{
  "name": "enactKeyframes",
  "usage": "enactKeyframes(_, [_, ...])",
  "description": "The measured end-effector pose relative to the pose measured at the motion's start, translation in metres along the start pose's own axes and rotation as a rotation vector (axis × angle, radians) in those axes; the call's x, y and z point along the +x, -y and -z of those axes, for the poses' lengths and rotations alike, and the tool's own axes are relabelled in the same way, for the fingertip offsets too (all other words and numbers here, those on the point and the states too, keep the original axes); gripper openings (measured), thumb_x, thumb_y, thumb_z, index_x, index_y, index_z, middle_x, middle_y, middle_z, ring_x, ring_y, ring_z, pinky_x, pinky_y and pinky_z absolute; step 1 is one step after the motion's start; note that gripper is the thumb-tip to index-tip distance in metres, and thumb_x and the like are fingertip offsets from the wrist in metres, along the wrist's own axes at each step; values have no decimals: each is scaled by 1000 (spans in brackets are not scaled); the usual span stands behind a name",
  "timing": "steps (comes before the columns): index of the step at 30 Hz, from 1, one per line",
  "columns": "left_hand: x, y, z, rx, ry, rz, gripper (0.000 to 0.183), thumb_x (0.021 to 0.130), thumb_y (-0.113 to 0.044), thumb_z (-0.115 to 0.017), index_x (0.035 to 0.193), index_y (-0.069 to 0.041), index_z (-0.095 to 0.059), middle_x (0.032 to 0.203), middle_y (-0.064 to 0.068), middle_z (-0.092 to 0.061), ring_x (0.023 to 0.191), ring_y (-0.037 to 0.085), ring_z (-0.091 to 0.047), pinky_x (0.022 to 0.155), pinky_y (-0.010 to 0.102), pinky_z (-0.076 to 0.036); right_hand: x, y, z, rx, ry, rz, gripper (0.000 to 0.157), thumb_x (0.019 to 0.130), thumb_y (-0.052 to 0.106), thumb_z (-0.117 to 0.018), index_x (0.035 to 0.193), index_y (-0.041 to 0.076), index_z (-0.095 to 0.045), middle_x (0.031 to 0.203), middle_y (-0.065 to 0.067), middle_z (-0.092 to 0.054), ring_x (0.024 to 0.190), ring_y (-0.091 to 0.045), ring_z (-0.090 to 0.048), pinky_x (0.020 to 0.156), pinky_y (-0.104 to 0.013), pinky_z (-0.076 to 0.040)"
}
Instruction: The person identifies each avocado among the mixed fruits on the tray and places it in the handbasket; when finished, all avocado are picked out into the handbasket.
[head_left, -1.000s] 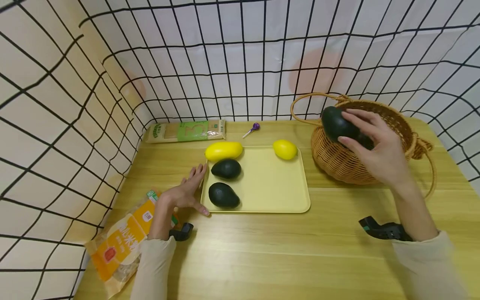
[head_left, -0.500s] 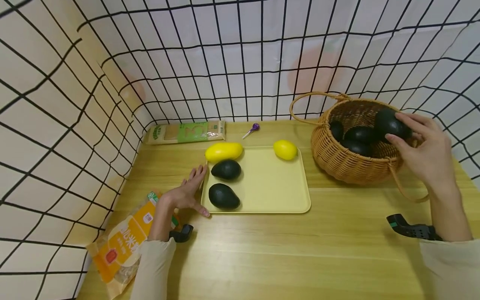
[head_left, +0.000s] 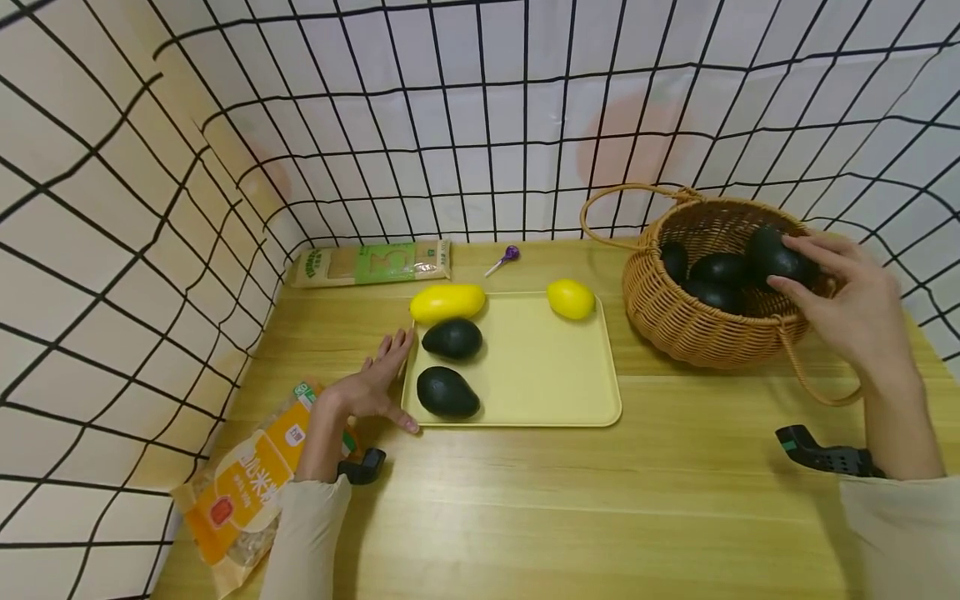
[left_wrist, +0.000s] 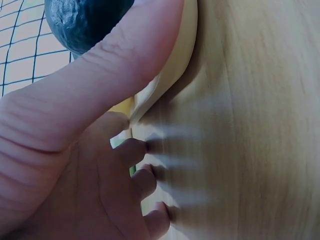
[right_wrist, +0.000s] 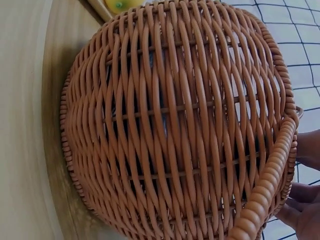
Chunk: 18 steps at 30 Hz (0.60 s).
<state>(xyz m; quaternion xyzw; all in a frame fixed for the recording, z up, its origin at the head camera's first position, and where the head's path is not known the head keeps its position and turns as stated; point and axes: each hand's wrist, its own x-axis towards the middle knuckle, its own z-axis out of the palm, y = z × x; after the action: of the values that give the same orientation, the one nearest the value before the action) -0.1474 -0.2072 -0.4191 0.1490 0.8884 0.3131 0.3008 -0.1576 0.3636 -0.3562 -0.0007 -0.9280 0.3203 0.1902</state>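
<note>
One avocado, gripped in my right hand, is sitting at the mouth of the basket, no longer outside, so its transfer is looking nearly done; perhaps it's touching the pile. Fingers spread, my left hand is lying against the tray.

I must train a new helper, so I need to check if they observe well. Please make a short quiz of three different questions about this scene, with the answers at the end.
1. How many dark avocados lie on the yellow tray?
2. True or false: the right hand holds another avocado at the opening of the wicker basket.
3. Which of these is nearest to the fingertips of the left hand? A. the lollipop; B. the lemon; C. the tray.

Key: 1. Two. 2. True. 3. C.
</note>
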Motion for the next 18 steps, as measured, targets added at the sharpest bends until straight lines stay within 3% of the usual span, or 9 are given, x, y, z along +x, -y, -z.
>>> enactKeyframes(2, [0,0,0,0,1,3,143,74,-29,-94,165,-10,14,172,18,23,158,38,26,125,68,12,0,-1,0,-15,19,-17,46,102,15,-66,146,6,-59,158,-21,-46,124,-5,-45,78,-9,-29])
enactKeyframes(5, [0,0,0,0,2,2,143,74,-29,-94,165,-10,14,172,18,23,158,38,26,125,68,12,0,-2,0,-13,24,-31,42,104,18,-62,143,3,-61,159,-20,-44,104,6,-36,72,-16,-27])
enactKeyframes(6, [0,1,0,1,2,2,143,74,-29,-94,165,-10,14,172,18,23,158,38,27,125,68,12,0,-3,-1,-13,24,-32,42,104,19,-62,143,3,-61,159,-20,-43,104,6,-37,74,-16,-27])
enactKeyframes(8, [1,1,0,-2,2,2,143,74,-29,-94,165,-10,14,172,18,23,158,38,27,126,67,12,1,-2,-3,1,25,-10,42,103,18,-62,142,1,-61,159,-22,-43,119,-7,-45,85,-16,-31])
enactKeyframes(9, [0,1,0,-3,2,3,143,74,-29,-94,165,-10,14,172,18,23,158,38,27,125,68,12,1,-1,-4,17,25,14,42,103,16,-63,142,0,-61,158,-24,-43,124,-19,-49,94,-20,-35])
enactKeyframes(11, [0,1,0,-6,1,2,143,74,-29,-94,165,-9,14,171,18,23,158,38,27,125,68,12,2,3,-7,44,30,56,43,102,13,-64,143,0,-60,156,-27,-43,139,-41,-42,114,-37,-36])
enactKeyframes(12, [-1,1,0,-4,-1,4,143,74,-28,-95,165,-10,15,172,17,23,158,38,27,126,67,12,1,6,-9,60,38,74,44,102,13,-64,144,1,-59,157,-28,-42,144,-50,-35,123,-48,-30])
enactKeyframes(14, [-1,2,0,-8,-4,-1,144,74,-29,-95,165,-9,14,171,18,23,158,38,27,125,68,12,0,15,-12,103,45,109,47,101,11,-65,146,2,-57,157,-29,-41,146,-55,-32,122,-71,-20])
enactKeyframes(18, [-1,1,0,-10,-6,-10,143,74,-29,-95,165,-9,14,171,19,23,158,39,27,125,68,13,-4,42,-20,154,62,159,52,100,12,-67,150,10,-55,160,-24,-39,149,-53,-31,119,-77,-17])
